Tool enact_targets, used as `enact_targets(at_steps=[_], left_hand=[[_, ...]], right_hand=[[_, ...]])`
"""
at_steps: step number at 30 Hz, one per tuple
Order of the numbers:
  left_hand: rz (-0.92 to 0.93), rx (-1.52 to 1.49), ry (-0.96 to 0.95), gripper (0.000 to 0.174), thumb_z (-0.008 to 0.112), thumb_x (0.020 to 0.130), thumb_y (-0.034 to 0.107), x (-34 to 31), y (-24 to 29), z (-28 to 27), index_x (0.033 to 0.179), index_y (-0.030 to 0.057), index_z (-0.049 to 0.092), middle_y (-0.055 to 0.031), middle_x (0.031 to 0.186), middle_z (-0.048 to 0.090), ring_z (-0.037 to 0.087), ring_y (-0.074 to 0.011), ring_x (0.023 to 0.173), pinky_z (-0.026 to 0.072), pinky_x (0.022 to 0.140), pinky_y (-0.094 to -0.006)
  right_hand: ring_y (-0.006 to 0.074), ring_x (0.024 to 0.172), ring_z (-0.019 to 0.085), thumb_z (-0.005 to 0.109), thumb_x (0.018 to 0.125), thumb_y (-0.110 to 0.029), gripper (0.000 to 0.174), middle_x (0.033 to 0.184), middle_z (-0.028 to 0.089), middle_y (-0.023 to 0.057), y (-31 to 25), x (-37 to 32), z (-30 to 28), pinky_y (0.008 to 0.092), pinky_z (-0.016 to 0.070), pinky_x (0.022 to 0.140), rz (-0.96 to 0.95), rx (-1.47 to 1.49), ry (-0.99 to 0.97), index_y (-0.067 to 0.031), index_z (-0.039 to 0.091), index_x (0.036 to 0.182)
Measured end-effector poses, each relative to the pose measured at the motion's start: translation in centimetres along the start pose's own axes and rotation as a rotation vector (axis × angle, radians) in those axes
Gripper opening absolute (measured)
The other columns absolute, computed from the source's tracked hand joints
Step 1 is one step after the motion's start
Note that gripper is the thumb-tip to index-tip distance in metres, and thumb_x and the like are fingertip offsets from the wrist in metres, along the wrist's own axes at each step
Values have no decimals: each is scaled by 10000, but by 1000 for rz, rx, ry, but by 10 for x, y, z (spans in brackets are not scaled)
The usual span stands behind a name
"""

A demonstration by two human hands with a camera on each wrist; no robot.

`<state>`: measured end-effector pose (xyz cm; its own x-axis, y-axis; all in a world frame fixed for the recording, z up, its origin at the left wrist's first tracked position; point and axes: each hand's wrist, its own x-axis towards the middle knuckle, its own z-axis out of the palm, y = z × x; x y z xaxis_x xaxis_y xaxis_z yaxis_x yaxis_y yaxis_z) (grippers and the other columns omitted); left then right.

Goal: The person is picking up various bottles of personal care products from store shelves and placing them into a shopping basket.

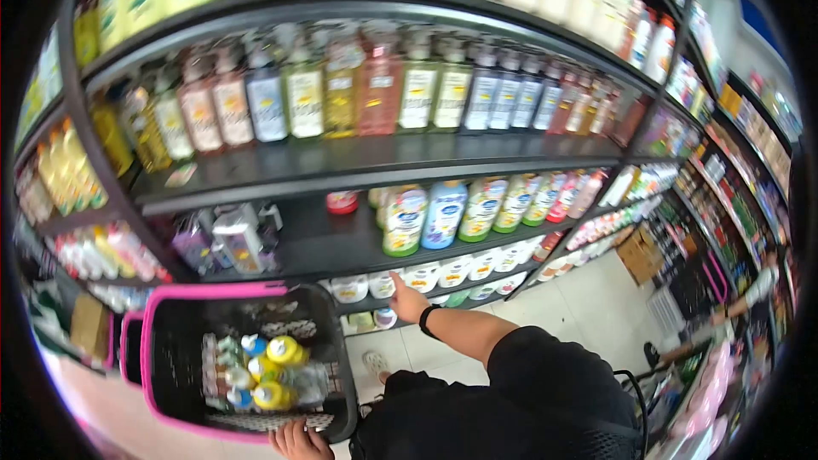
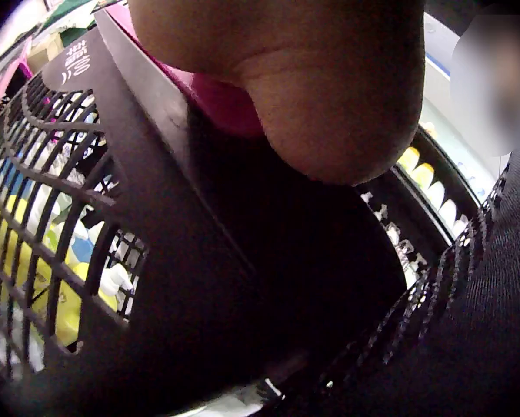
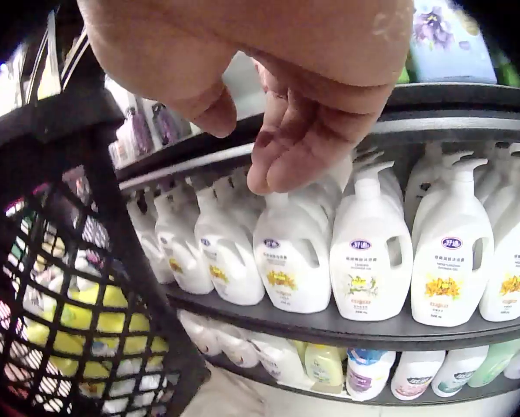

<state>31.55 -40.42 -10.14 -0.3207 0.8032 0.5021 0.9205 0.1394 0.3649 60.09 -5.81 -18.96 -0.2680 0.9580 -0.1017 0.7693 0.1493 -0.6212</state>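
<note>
My left hand grips the near rim of a black shopping basket with pink edging. Inside the basket lie several yellow-capped bottles, blue-topped ones and clear ones. In the left wrist view the heel of the left hand covers part of the rim, and its fingers are hidden. My right hand reaches toward the lower shelf, thumb and fingers apart. Seen from the right wrist, the fingertips of that hand overlap the top of a white pump bottle in a row of similar ones.
Shelves of pump bottles stand in front, with flower-labelled bottles below them. A red-lidded item sits farther back. To the right, a cardboard box stands on the tiled floor, and another person's arm shows.
</note>
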Motion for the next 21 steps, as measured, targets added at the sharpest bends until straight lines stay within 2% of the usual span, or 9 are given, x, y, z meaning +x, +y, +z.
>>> enact_targets(at_steps=[3, 9, 13, 14, 15, 16, 17, 19, 21], left_hand=[[63, -12, 63, 203, 602, 930, 217, -2, -5, 6, 1004, 62, 710, -118, 1007, 707, 626, -357, 1002, 404, 1027, -521], [92, -22, 101, 230, 566, 959, 235, -9, -10, 13, 998, 59, 709, -122, 1002, 706, 632, -355, 993, 416, 1017, -526], [73, 2, 104, 271, 554, 971, 269, -12, -14, 17, 1046, 57, 707, -121, 1026, 708, 633, -355, 1025, 401, 1059, -522], [8, -10, 94, 190, 570, 848, 144, -35, -43, 47, 963, 17, 652, -168, 1001, 643, 556, -406, 1071, 332, 1096, -590], [24, -63, 99, 164, 559, 856, 135, -24, -27, 34, 906, 5, 646, -179, 964, 635, 557, -425, 1034, 362, 1074, -587], [-6, -29, 122, 141, 591, 756, 128, -23, -21, 32, 868, 56, 636, -158, 926, 634, 579, -382, 975, 358, 1049, -568], [-41, -29, 47, 164, 589, 736, 108, -19, -17, 27, 877, 56, 654, -144, 934, 649, 589, -362, 950, 378, 1029, -549], [-26, -94, 121, 168, 631, 744, 113, -9, -13, 20, 900, 75, 682, -91, 995, 687, 610, -309, 988, 395, 1024, -505], [-42, -81, 148, 144, 669, 766, 129, -16, -13, 21, 904, 94, 689, -72, 986, 687, 620, -283, 1023, 389, 1045, -499]], right_hand=[[391, 816, 697, 607, 901, -141, 782, 894, 733, 186, -3, -8, -16, 478, 539, 759, -58, 241, 198, -52, 206, 1566], [362, 785, 703, 609, 894, -132, 752, 840, 721, 168, -24, -7, -51, 448, 546, 733, -78, 376, 321, -61, 259, 1556], [223, 701, 685, 606, 863, -88, 744, 810, 701, 123, -49, -9, -54, 389, 540, 664, -70, 546, 195, -59, 302, 1542], [212, 691, 674, 611, 856, -71, 738, 808, 691, 107, -48, -3, -42, 387, 540, 653, -114, 582, 151, -60, 318, 1533], [190, 701, 670, 630, 868, -58, 733, 830, 683, 89, -46, 5, -29, 351, 543, 648, -166, 631, 121, -77, 315, 1530], [169, 711, 667, 649, 880, -45, 731, 852, 675, 70, -49, 13, -15, 315, 545, 643, -214, 689, 53, -94, 312, 1527], [165, 702, 651, 653, 876, -7, 677, 849, 651, 66, -58, 20, -5, 311, 549, 639, -265, 789, 30, -98, 369, 1483], [155, 697, 647, 584, 911, 51, 470, 845, 639, 52, -111, 23, -6, 295, 554, 639, -277, 701, -50, -77, 514, 1358], [122, 707, 629, 590, 926, 6, 355, 855, 647, 35, -157, 18, -10, 274, 524, 646, -315, 784, -223, -44, 569, 1277]])
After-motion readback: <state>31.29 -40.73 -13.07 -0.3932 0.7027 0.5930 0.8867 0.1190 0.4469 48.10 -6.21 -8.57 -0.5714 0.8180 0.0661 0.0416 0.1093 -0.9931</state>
